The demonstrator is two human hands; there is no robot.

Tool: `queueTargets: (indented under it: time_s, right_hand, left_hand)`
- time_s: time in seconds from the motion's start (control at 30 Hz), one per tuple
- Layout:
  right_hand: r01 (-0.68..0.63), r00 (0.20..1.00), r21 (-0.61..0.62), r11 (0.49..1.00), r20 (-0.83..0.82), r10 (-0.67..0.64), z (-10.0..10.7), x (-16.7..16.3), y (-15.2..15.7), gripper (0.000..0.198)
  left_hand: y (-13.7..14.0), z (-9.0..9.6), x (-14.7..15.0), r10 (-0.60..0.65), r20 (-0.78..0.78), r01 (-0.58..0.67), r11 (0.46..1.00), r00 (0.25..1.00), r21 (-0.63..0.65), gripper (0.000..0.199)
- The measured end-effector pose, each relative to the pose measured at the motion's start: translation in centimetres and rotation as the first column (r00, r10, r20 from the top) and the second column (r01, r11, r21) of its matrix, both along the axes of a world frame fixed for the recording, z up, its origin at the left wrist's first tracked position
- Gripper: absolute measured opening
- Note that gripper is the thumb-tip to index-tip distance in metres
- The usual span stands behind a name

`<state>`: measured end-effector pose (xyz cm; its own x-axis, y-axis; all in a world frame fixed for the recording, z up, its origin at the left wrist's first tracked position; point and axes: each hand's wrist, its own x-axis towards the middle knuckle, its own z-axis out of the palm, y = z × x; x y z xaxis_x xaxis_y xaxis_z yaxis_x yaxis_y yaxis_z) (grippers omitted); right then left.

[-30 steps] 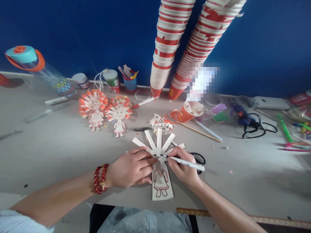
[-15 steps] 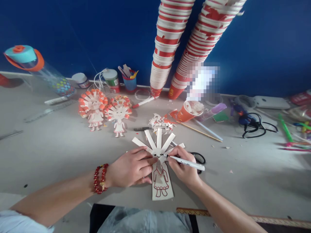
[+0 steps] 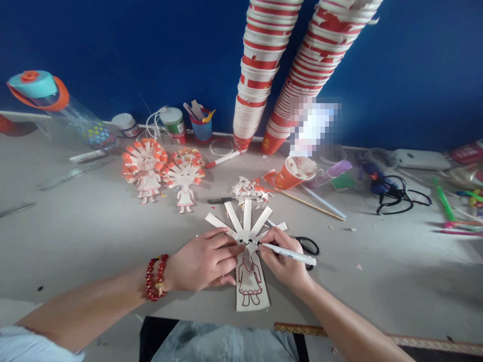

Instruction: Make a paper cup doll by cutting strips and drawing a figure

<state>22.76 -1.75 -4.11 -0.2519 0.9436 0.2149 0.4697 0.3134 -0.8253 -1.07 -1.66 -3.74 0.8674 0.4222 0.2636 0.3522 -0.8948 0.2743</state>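
A white paper doll cutout (image 3: 249, 296) lies on the table in front of me, with strips fanned around its head, a drawn face, and a dress outlined in dark red. My left hand (image 3: 206, 259), fingers laid flat, rests on its left side and touches the paper near the face. Pinched in my right hand (image 3: 285, 256) is a white acrylic marker (image 3: 290, 252), its tip by the right side of the face. Behind the right hand, black scissor handles (image 3: 309, 245) partly show.
Two finished-looking paper dolls (image 3: 148, 173) stand at the left. Beyond the cutout lie paper scraps (image 3: 247, 190), a black pen (image 3: 222, 200) and a cup of scraps (image 3: 292, 173). Tall paper cup stacks (image 3: 251, 100) rise at the back. A bottle (image 3: 75, 110) leans at left; black-handled scissors (image 3: 396, 193) lie right.
The marker tip has shifted slightly right, away from the drawn eye towards the edge of the face. My left hand and the cutout stay where they were.
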Motion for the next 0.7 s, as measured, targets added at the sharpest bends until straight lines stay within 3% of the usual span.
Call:
queueTargets:
  time_s: [0.7]
  right_hand:
    - [0.044, 0.997, -0.008, 0.999, -0.065, -0.044, 0.02, 0.04, 0.04, 0.011]
  left_hand:
    - [-0.07, -0.17, -0.05, 0.009, 0.002, -0.009, 1.0, 1.0, -0.011, 0.031]
